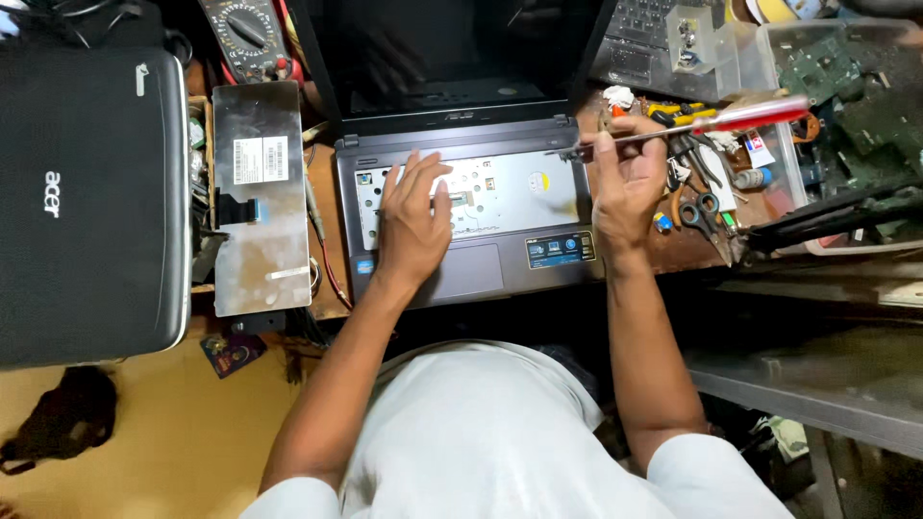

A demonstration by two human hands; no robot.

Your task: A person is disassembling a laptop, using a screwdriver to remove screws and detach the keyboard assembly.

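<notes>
An open grey laptop (538, 207) lies in front of me with its keyboard taken out, showing the bare metal tray. My left hand (413, 221) rests flat on that tray, fingers spread, holding nothing. My right hand (627, 178) hovers at the laptop's right edge and grips a screwdriver (716, 123) with a clear red handle, its shaft pointing left over the tray's corner. The removed keyboard (258, 197) lies face down to the left of the laptop.
A closed black laptop (91, 202) sits at far left. A multimeter (248, 34) lies at the top. Pliers, scissors and small tools (697, 183) clutter the right side, with a clear plastic box (769, 58), circuit boards (836, 72) and another keyboard (639, 38) behind.
</notes>
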